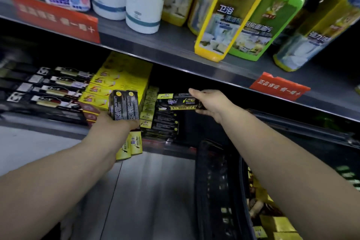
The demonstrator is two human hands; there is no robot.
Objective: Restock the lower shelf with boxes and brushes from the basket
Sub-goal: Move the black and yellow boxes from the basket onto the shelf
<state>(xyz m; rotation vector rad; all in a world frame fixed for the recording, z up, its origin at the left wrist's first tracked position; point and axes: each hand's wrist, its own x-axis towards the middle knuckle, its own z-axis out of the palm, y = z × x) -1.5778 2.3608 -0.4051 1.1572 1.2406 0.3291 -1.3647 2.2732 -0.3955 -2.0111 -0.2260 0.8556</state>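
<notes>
Black-yellow boxes (124,106) gripped by left hand (115,122), right hand (210,103) fingers clamped on 1 long box (175,101), labels blurred

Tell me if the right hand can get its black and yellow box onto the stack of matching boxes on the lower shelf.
Probably yes. The right hand already holds its black and yellow box level just above the stack of matching boxes, with open space under the upper shelf. The left hand, holding two boxes, stays to the side.

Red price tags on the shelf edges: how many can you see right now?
2. One red tag hangs on the upper shelf edge at far left, below the white bottles. The other red tag is on the right, above the right hand. More may lie outside the frame.
</notes>
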